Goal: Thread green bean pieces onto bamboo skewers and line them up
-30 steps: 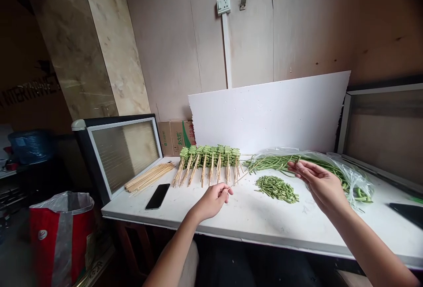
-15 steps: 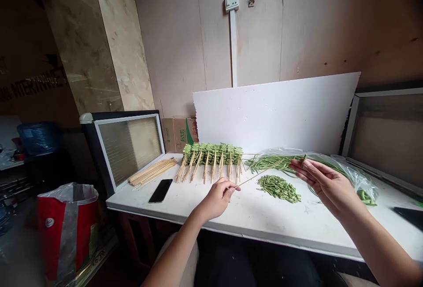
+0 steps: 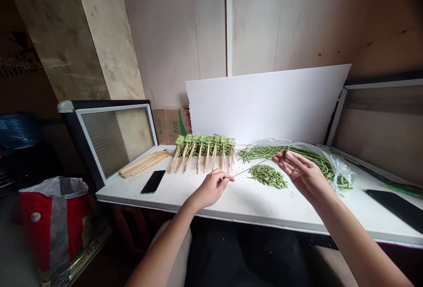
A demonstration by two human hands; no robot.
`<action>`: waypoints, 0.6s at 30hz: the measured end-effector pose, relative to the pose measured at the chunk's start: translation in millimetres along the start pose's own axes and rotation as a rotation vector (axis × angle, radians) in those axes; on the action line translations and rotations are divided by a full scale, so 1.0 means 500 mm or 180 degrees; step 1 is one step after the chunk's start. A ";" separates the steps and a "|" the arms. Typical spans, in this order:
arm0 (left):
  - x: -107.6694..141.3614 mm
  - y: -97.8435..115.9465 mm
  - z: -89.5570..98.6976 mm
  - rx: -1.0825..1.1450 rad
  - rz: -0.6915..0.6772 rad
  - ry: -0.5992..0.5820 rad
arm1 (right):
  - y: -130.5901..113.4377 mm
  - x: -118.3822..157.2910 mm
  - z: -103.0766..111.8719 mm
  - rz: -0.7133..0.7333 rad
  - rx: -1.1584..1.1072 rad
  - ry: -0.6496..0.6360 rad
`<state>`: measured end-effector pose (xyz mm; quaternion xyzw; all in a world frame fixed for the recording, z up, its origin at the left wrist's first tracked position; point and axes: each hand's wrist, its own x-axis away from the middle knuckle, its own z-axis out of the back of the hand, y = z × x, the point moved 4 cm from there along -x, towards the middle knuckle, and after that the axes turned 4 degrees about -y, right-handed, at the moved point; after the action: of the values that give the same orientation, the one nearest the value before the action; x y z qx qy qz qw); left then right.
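Note:
My left hand (image 3: 211,188) pinches the near end of a thin bamboo skewer (image 3: 248,169), which slants up to the right. At its far end, my right hand (image 3: 304,172) holds a short piece of green bean (image 3: 286,150) between thumb and fingers. The skewer tip meets the fingers there; whether it has pierced the piece I cannot tell. Below the skewer lies a heap of cut bean pieces (image 3: 268,177). Behind my left hand, bean-loaded skewers (image 3: 206,144) are stacked in a row, their bare sticks pointing towards me.
Loose bare skewers (image 3: 143,163) lie at the left, beside a phone (image 3: 153,182). Long uncut beans (image 3: 261,152) rest in a clear plastic bag (image 3: 342,170) at the back right. A dark flat device (image 3: 395,207) is at the table's right. A red bag (image 3: 36,225) stands on the floor.
My right hand has brought the bean piece left to the skewer's far end. My left hand still pinches the skewer. The camera view has shifted slightly down and right.

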<state>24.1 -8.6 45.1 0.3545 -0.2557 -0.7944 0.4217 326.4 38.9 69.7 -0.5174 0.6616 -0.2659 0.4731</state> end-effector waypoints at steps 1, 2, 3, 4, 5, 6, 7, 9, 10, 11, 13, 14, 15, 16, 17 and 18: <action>-0.001 -0.002 0.000 0.0013 -0.0006 0.0019 | -0.001 0.002 -0.002 0.0010 0.0007 0.0000; -0.001 -0.004 0.000 0.0040 -0.0015 0.0052 | -0.002 0.003 -0.004 0.0013 0.0015 -0.0004; -0.002 -0.006 0.000 0.0077 -0.0013 0.0091 | -0.003 0.005 -0.006 0.0013 0.0025 -0.0012; -0.003 -0.009 0.000 0.0120 0.0012 0.0134 | -0.004 0.007 -0.009 0.0010 0.0039 -0.0024; -0.004 -0.013 0.000 0.0161 0.0059 0.0169 | -0.005 0.008 -0.011 -0.0003 0.0062 -0.0044; -0.004 -0.016 0.000 0.0205 0.0122 0.0196 | -0.006 0.010 -0.012 -0.0013 0.0093 -0.0059; -0.005 -0.019 0.000 0.0252 0.0175 0.0215 | -0.007 0.011 -0.013 -0.0013 0.0124 -0.0065; -0.005 -0.023 0.001 0.0342 0.0226 0.0234 | -0.007 0.012 -0.014 0.0005 0.0159 -0.0077; -0.005 -0.024 0.001 0.0374 0.0227 0.0243 | -0.007 0.013 -0.014 0.0017 0.0159 -0.0081; -0.005 -0.024 0.002 0.0394 0.0222 0.0248 | -0.007 0.013 -0.014 0.0028 0.0144 -0.0086; -0.006 -0.026 0.003 0.0398 0.0208 0.0258 | -0.005 0.014 -0.014 0.0027 0.0087 -0.0092; -0.006 -0.026 0.003 0.0391 0.0199 0.0266 | -0.004 0.014 -0.014 0.0016 0.0057 -0.0090; -0.007 -0.027 0.004 0.0386 0.0191 0.0272 | -0.004 0.014 -0.015 0.0004 0.0032 -0.0082; -0.007 -0.029 0.004 0.0387 0.0186 0.0280 | -0.003 0.014 -0.015 -0.0006 0.0012 -0.0070; -0.008 -0.030 0.004 0.0393 0.0183 0.0286 | -0.003 0.014 -0.016 -0.0016 -0.0004 -0.0058; -0.008 -0.032 0.003 0.0402 0.0185 0.0291 | -0.002 0.014 -0.016 -0.0023 -0.0016 -0.0049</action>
<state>16.6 3.3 36.2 0.4087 -0.2960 -0.7471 0.4327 319.4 30.7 71.6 -0.5231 0.6567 -0.2620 0.4759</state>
